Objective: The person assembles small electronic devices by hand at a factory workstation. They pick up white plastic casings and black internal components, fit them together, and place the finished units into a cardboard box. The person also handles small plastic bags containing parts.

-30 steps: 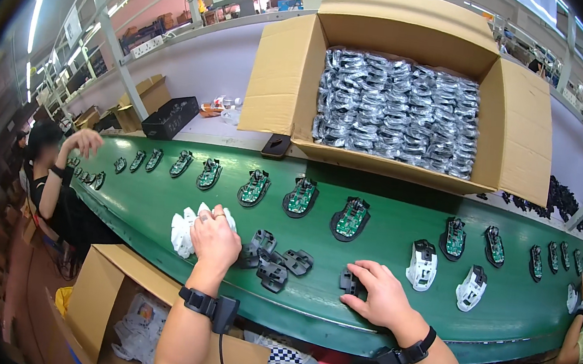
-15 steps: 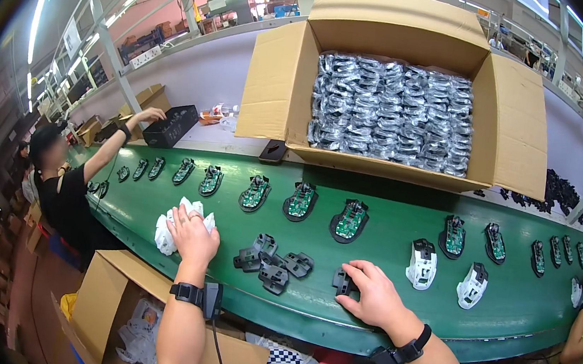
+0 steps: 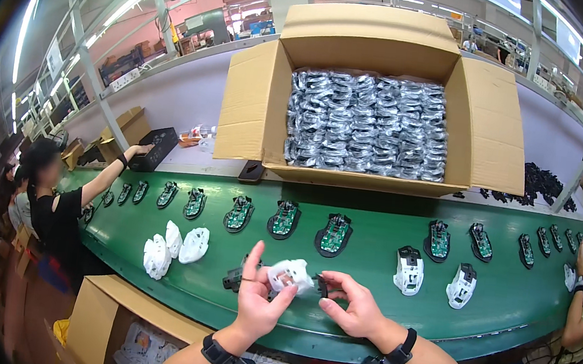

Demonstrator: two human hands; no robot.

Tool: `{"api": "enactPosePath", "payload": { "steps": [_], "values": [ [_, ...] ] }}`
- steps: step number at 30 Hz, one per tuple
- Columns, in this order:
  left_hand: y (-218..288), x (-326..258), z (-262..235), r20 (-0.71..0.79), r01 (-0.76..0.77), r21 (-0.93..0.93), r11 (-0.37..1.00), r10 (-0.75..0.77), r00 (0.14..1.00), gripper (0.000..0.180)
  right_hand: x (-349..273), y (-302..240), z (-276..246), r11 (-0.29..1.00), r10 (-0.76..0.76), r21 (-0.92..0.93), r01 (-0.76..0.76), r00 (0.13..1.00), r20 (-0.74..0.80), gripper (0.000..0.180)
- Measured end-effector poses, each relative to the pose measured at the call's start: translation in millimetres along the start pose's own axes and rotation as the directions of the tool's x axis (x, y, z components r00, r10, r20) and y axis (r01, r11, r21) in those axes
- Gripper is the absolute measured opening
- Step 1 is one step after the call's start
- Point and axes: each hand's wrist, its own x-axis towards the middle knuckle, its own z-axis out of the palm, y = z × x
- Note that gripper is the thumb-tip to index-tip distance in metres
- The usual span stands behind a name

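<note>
Over the near middle of the bench, my left hand [image 3: 258, 306] grips a white computer-mouse shell [image 3: 289, 275] between thumb and fingers, index finger pointing up. Close to its right side, my right hand [image 3: 356, 310] pinches a small black plastic mouse part [image 3: 324, 287]; whether the two pieces touch I cannot tell. Behind my left hand, partly hidden, lie more black plastic parts [image 3: 232, 279]. Loose white shells [image 3: 157, 256] rest farther left. To the right stand two white shells with black parts fitted, one nearer [image 3: 461, 288] and one beside it [image 3: 408, 272].
Mouse bases with green circuit boards [image 3: 333, 236] form a row along the green bench [image 3: 361, 331]. Behind them stands a large open carton [image 3: 495, 132] of bagged items. A co-worker [image 3: 56, 186] reaches into a black bin [image 3: 160, 147]; another person's arm [image 3: 580, 312] is at right.
My left hand has lifted a white shell from the group at left and brought it rightward. My right hand has raised the black part off the bench. The view has shifted slightly.
</note>
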Motion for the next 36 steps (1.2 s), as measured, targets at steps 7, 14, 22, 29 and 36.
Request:
{"api": "enactPosePath", "payload": {
  "steps": [7,14,22,29,36],
  "values": [
    [-24.2,-10.0,-3.0,0.01,0.124,-0.051,0.991,-0.123,0.992,0.045,-0.4,14.2,-2.9,0.921,0.118,0.366,-0.134,0.991,0.064,0.063],
    [-3.4,-0.7,-20.5,0.081,0.218,0.52,0.826,-0.302,0.95,0.049,-2.6,15.5,-1.4,0.913,0.124,0.382,-0.142,0.99,0.071,0.063],
    [-11.0,-0.6,-16.8,0.031,0.234,0.429,0.872,-0.273,0.961,0.042,-1.4,7.6,-2.0,0.988,0.134,0.067,-0.139,0.989,0.069,0.06],
    [-11.4,-5.3,-16.2,0.073,0.233,0.26,0.937,-0.259,0.963,0.04,-1.4,9.6,-5.9,0.992,-0.058,-0.104,0.069,0.993,0.1,0.065],
    [-7.8,-14.2,-9.6,0.213,0.105,0.405,0.908,-0.205,0.955,0.037,-4.2,15.8,4.2,0.918,0.13,0.361,-0.164,0.985,0.116,0.066]
  ]
}}
